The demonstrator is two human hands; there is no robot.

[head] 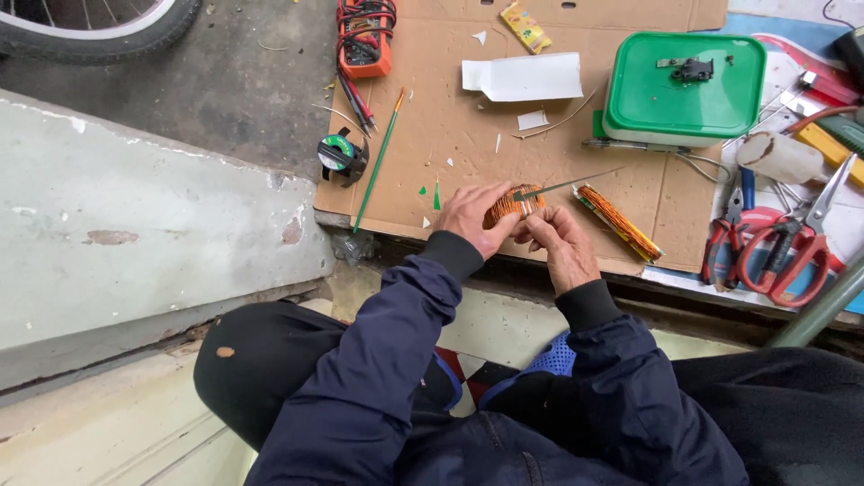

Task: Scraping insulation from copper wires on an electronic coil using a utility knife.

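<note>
While the left hand (470,216) grips a round copper-wire coil (513,203) at frame centre, right hand (558,243) pinching a thin metal blade (567,184), flat brown cardboard sheet (450,117) beneath.

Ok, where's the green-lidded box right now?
In the head view, the green-lidded box sits upper right on the cardboard sheet, right of the white folded paper and above the red-handled scissors.

Both hands (517,229) grip a copper coil (513,203) over cardboard (468,117).
</note>
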